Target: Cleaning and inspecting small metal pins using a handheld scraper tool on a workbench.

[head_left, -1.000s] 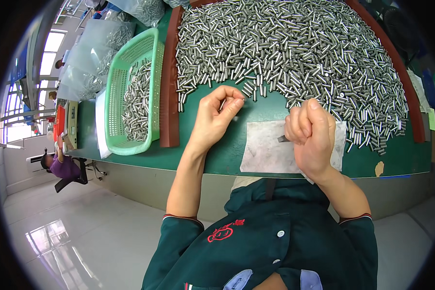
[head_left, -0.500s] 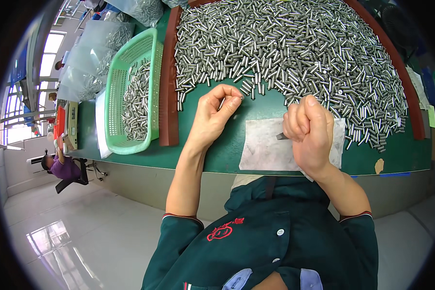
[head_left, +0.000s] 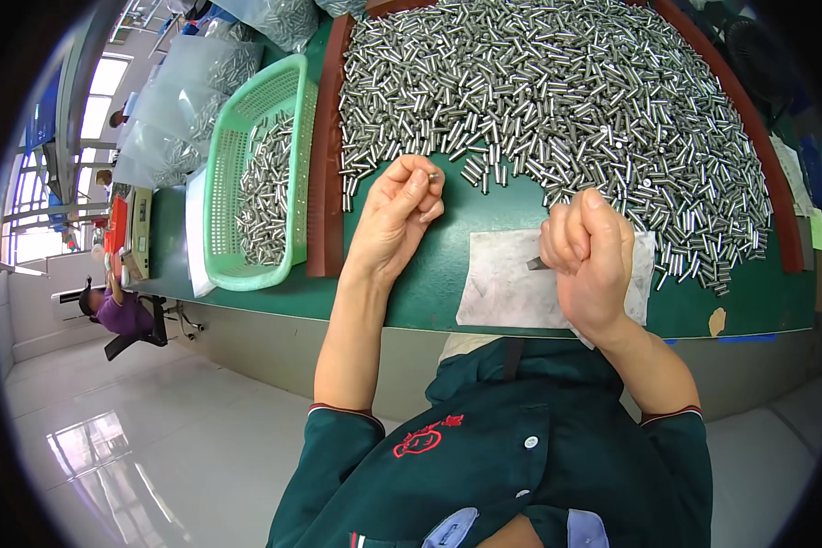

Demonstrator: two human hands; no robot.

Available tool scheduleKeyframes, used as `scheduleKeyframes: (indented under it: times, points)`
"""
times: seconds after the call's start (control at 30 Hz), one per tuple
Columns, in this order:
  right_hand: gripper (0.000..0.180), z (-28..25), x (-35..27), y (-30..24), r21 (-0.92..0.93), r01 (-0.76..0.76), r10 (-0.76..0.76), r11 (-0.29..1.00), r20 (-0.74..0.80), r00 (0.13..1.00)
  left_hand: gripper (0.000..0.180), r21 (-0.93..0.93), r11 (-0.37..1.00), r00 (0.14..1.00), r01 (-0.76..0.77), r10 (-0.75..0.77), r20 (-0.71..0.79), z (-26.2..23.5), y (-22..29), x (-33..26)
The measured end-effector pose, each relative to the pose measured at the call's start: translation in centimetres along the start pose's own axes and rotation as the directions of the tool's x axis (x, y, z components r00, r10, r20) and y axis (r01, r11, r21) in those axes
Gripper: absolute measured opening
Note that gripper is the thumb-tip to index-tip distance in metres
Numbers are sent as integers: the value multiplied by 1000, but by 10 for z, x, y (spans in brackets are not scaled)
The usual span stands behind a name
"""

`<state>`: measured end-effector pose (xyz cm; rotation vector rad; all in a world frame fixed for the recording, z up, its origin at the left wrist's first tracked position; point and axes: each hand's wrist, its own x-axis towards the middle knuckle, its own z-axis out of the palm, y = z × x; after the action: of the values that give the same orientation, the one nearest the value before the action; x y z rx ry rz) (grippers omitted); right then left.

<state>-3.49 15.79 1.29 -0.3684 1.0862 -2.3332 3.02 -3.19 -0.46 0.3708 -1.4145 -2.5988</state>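
Glossy green tabletop (head_left: 438, 288) bears a heap of shiny metal pins (head_left: 548, 100) and a latticed plastic basket (head_left: 217, 219) left of the left hand (head_left: 395, 215), the nearer one. The right hand (head_left: 598, 260) curls around a stubby dark piece (head_left: 535, 264); the left pinches one small cylinder (head_left: 434, 177), its long axis unclear.

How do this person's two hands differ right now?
The left hand pinches a small metal pin at its fingertips, while the right hand is curled like a fist, with a dark piece sticking out.
The left hand is over the green table; the right hand is over the pale sheet, hiding part of it.
Both hands are bare.
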Motion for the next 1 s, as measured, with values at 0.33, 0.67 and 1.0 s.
scheduleKeyframes:
  times: [0.33, 0.67, 1.0]
  points:
    - [39, 1, 1, 0, 6, -4, 4, 1000, -11, 1000, 13, -291, 951, 991, 103, -72, 116, -6, 2, 0]
    - [39, 1, -2, 0, -2, 0, 0, 1000, -15, 1000, 12, -299, 948, 990, 107, -73, 124, -5, 1, -3]
    - [39, 1, 1, 0, 40, -12, 13, 999, -33, 999, 9, 573, 816, 995, 80, -32, -94, 42, -20, -36]
